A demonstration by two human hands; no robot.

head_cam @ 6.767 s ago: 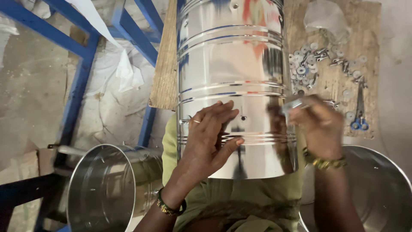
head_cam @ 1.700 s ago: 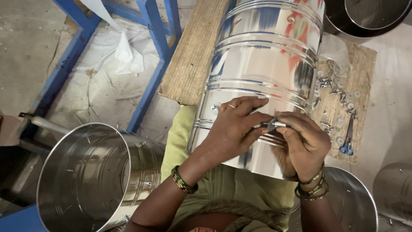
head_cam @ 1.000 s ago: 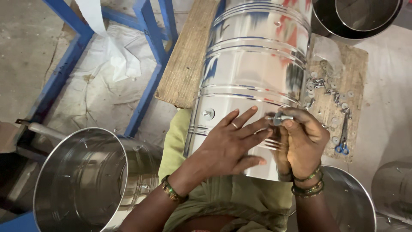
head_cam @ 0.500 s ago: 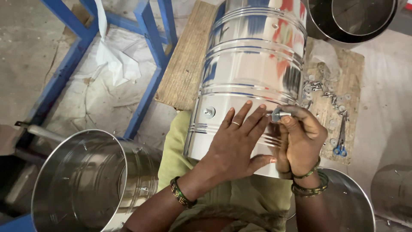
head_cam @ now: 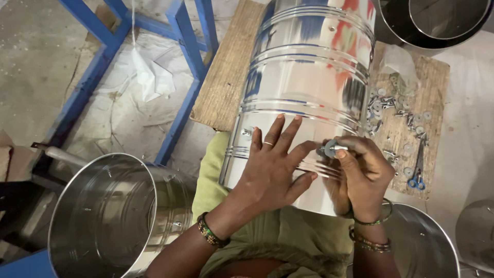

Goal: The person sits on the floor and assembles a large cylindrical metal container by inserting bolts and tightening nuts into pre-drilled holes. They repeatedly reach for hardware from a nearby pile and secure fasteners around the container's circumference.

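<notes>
Two hands on one steel drum (head_cam: 309, 67): my left hand (head_cam: 272, 172) spread flat, right hand (head_cam: 360, 175) pinching small fitting (head_cam: 329, 150) w/ washer.

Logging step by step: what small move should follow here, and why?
Probably seat the small fastener pinched by the right hand into the steel drum wall; it already sits against the metal, and the left hand lies flat, steadying the drum.
</notes>
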